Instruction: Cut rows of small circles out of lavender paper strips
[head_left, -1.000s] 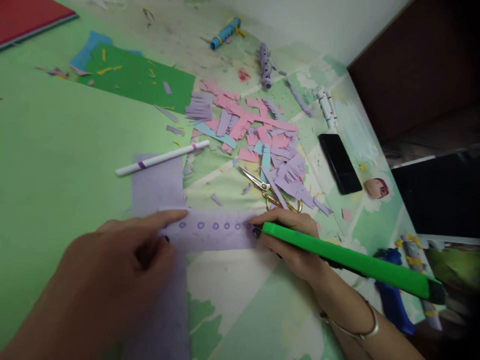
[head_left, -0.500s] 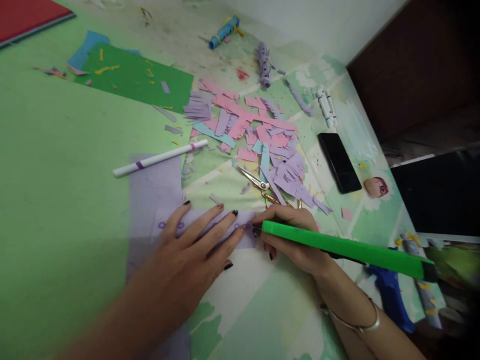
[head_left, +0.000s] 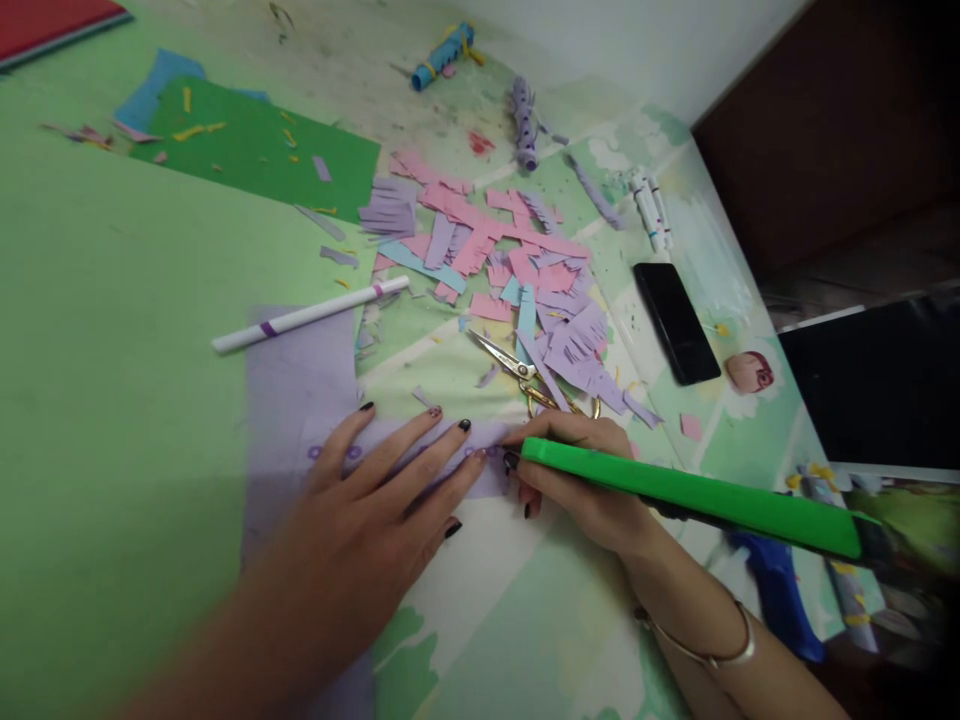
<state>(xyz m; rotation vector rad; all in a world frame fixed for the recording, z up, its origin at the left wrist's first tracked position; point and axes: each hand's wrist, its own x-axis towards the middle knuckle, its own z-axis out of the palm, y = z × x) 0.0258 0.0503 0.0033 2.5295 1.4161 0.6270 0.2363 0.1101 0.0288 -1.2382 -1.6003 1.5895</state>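
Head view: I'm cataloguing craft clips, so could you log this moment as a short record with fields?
Left hand: hand laid across a purple strip, fingers spread
Right hand: hand gripping a green tool, its tip at the strip's right part
Strip marking: small purple circles, some hidden by fingers
Far left of strip: white marker lying across a purple sheet
Beyond strip: scissors, paper scraps
Right side: black phone
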